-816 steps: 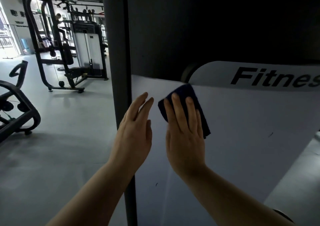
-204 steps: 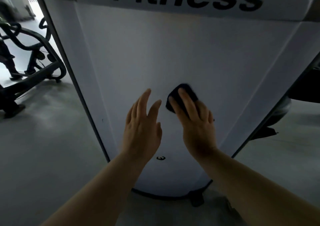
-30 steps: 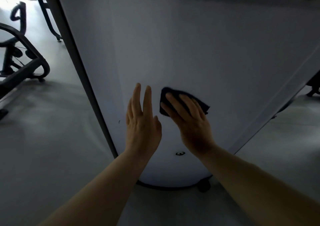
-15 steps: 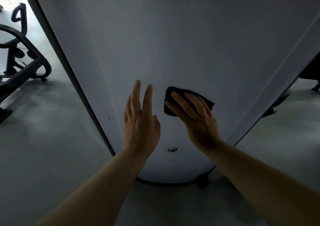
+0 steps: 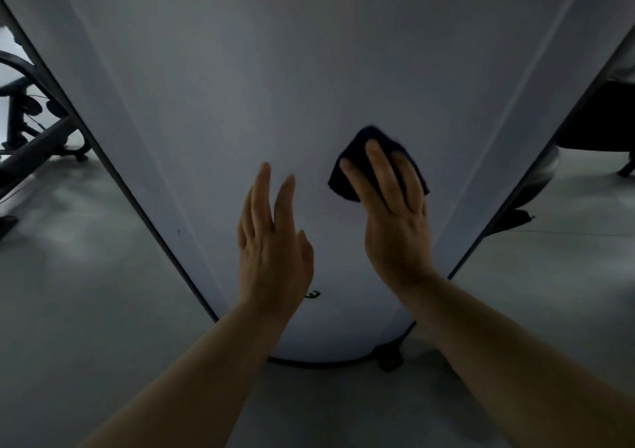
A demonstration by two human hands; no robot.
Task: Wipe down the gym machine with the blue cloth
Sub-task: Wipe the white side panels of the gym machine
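My right hand (image 5: 395, 227) presses the blue cloth (image 5: 357, 162) flat against the white machine panel (image 5: 309, 87), fingers straight, low on the panel right of centre. My left hand (image 5: 275, 241) is raised beside it, grip open, fingers extended, holding nothing. Grey floor (image 5: 86, 293) below.

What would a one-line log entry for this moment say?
right hand: presses blue cloth on white panel | left hand: open, holds nothing | stage: wiping
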